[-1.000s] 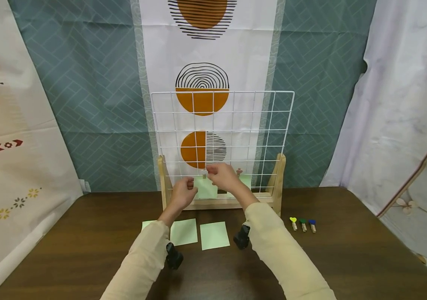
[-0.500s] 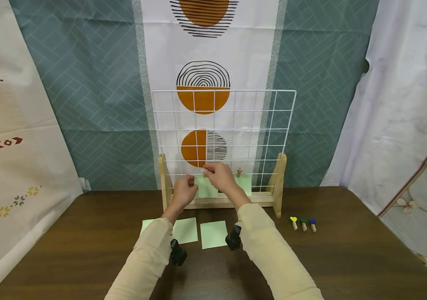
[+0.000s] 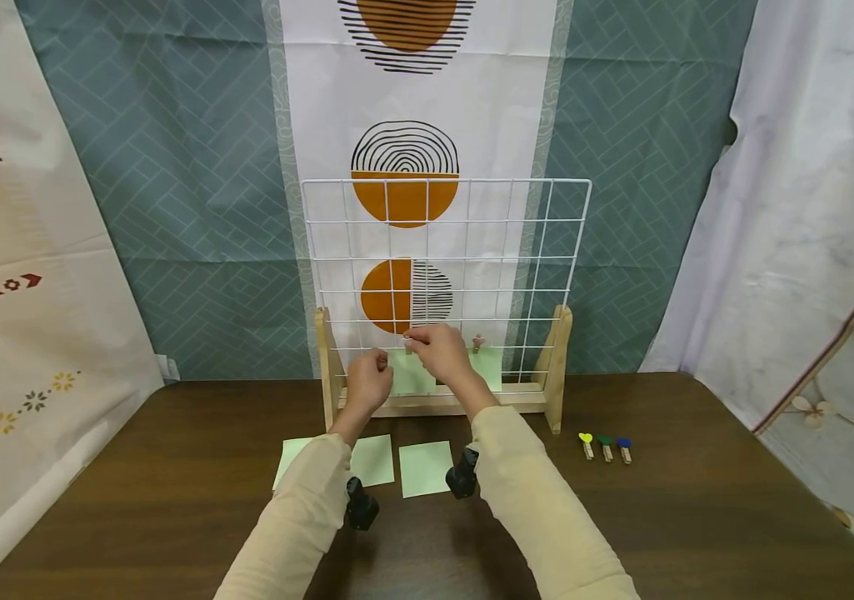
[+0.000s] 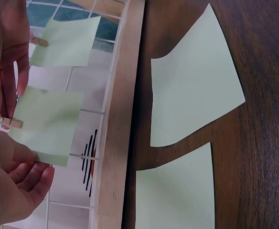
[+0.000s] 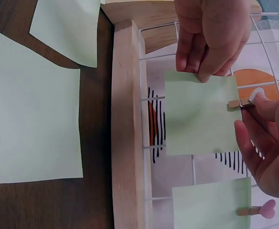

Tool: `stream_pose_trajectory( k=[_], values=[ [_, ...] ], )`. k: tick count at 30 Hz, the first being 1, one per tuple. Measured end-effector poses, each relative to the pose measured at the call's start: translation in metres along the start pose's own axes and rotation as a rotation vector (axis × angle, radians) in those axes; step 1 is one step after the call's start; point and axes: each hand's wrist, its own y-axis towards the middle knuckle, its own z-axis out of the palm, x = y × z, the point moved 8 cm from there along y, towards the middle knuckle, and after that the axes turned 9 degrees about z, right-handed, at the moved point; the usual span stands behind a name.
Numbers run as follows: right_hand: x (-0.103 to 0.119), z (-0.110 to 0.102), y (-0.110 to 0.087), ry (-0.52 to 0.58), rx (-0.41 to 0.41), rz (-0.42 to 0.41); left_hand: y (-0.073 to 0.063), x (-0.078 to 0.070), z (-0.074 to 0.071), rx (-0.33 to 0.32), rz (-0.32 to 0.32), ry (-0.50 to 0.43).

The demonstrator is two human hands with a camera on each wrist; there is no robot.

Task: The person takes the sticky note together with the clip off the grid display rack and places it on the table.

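Observation:
A pale green paper square [image 5: 197,119] hangs flat against a white wire grid [image 3: 505,258]. My left hand [image 3: 369,382] pinches the paper's left side edge between thumb and fingers. At its top edge, my right hand [image 3: 439,352] pinches a small wooden clothespin [image 5: 240,102] with a white top, whose tip overlaps the paper. To the right of it hangs a second green paper square [image 3: 488,368], held on the grid by a clothespin with a pink heart [image 5: 267,209].
Wooden feet and a rail [image 3: 464,404] support the grid. Several green paper squares [image 3: 425,469] lie on the dark wooden table [image 3: 172,500] before it. Small clothespins with yellow [image 3: 586,444], green [image 3: 606,448] and blue [image 3: 625,450] tops lie at the right.
The right hand has shifted slightly left along with the clothespin it pinches. Both forearms have moved a little inward, and the left hand stays at the paper's edge.

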Motion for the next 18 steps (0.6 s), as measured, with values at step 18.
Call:
stream_pose_trajectory(
  k=[18],
  values=[
    [-0.0003, 0.0015, 0.0016, -0.098, -0.154, -0.037, -0.0002, -0.0010, 0.0000, -0.001, -0.010, -0.034]
  ],
)
